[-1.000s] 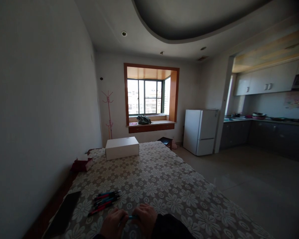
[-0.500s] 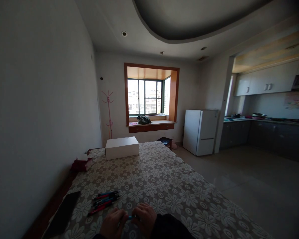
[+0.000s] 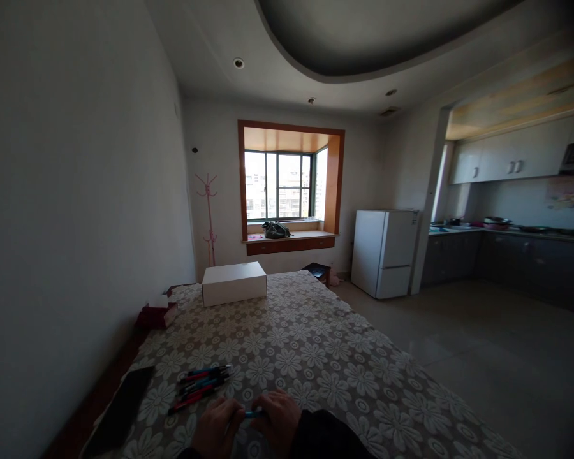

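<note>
Between my two hands, low in the head view, is a slim blue pen [image 3: 253, 414]; only its middle shows, the ends being hidden by fingers. My left hand [image 3: 219, 422] is closed on its left end. The right end is in the closed fingers of my right hand [image 3: 278, 413], whose wrist is in a dark sleeve. Just beyond my left hand, several red, blue and black pens [image 3: 201, 384] lie in a loose pile on the flowered tablecloth [image 3: 306, 357].
A flat black object [image 3: 122, 408] lies at the table's left edge. Farther back are a dark red tissue holder [image 3: 157, 315] and a white box [image 3: 234, 285]. A wall runs along the left; a white fridge [image 3: 382, 254] stands beyond the table.
My hands have moved slightly apart, and more of the blue pen shows between them. The pile of pens lies as before.
</note>
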A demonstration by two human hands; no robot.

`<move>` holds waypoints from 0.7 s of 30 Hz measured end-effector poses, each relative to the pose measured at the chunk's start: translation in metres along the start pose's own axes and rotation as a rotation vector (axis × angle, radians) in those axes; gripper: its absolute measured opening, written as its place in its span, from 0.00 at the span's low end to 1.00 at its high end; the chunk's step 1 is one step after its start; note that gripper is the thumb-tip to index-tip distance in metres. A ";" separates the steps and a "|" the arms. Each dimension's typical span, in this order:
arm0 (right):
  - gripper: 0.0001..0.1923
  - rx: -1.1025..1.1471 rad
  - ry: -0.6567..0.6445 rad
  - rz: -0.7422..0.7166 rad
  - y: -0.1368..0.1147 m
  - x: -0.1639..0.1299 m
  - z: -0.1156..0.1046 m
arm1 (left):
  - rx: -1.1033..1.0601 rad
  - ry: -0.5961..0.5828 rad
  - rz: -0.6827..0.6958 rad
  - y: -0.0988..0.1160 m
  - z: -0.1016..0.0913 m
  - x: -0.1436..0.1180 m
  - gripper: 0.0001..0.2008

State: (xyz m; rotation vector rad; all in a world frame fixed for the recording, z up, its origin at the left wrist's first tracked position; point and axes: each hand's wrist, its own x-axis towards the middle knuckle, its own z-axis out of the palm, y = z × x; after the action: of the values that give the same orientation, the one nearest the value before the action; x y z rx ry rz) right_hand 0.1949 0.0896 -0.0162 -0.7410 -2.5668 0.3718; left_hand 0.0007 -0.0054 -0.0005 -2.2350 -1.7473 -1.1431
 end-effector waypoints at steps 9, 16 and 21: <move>0.10 -0.085 -0.013 -0.028 0.000 0.000 0.001 | -0.012 -0.064 0.041 -0.004 0.001 -0.001 0.14; 0.12 -0.046 0.006 0.016 -0.007 0.000 -0.004 | -0.031 -0.043 0.001 0.000 -0.001 0.000 0.15; 0.12 0.009 0.013 0.093 -0.013 -0.002 -0.011 | -0.014 -0.020 -0.037 0.005 -0.002 0.001 0.19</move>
State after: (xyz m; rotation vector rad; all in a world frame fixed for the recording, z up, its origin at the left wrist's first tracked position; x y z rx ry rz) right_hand 0.1961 0.0796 -0.0025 -0.8592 -2.5224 0.4069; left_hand 0.0042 -0.0068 0.0033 -2.2393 -1.8006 -1.1476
